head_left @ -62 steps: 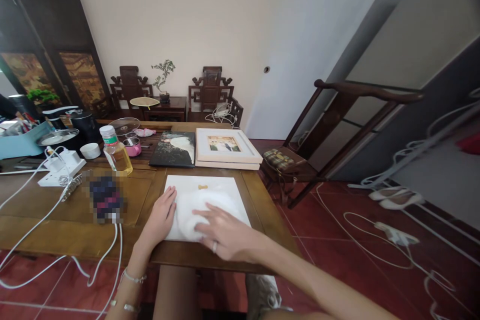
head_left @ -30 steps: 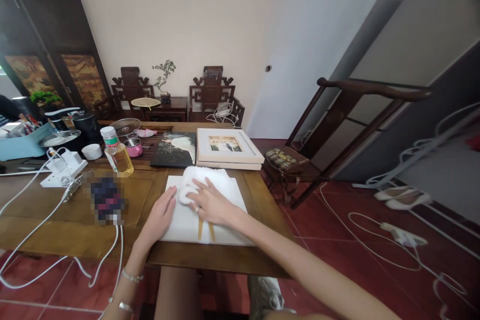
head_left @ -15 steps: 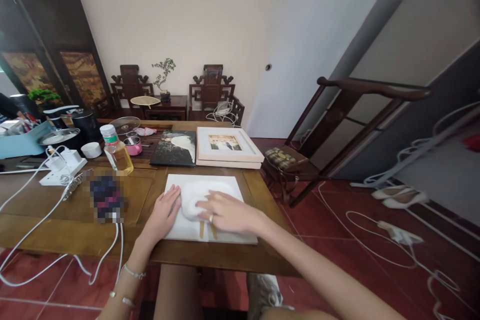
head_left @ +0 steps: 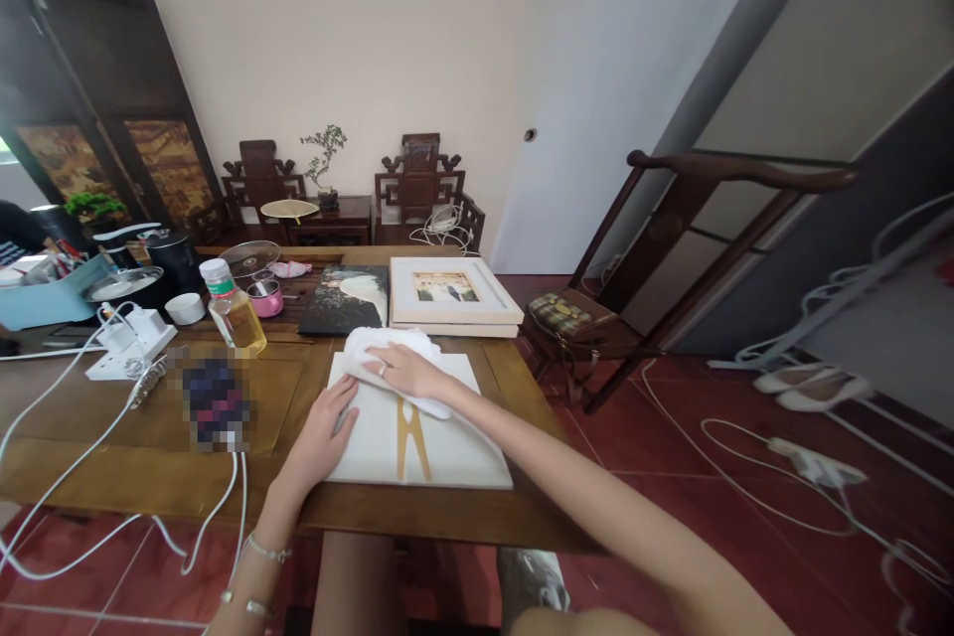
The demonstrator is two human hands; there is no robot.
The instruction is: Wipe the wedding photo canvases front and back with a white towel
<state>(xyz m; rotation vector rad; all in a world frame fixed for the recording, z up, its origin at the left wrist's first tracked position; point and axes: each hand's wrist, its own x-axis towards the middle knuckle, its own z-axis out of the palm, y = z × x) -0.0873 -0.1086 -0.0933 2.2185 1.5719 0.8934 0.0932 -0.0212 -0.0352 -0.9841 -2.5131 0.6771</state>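
Note:
A white album (head_left: 447,447) with a gold ribbon mark lies flat at the near edge of the wooden table (head_left: 522,388). My right hand (head_left: 406,370) presses a white cloth (head_left: 388,346) onto the album's far end, fingers flat on top of it. Resting on the album's left edge, my left hand (head_left: 322,435) has its fingers stretched out and holds the album steady. Part of the album's far end is hidden under the cloth.
Behind the album lie a white framed photo (head_left: 447,293) and a dark photo print (head_left: 349,298). A bottle of yellow liquid (head_left: 233,313), a pink cup (head_left: 264,296), a power strip (head_left: 130,338) with white cables and pots stand to the left. A wooden chair (head_left: 656,258) is to the right.
My right hand has slid the cloth from the album's near end to its far end, back and forth, uncovering the gold ribbon mark. My left hand stayed on the left edge.

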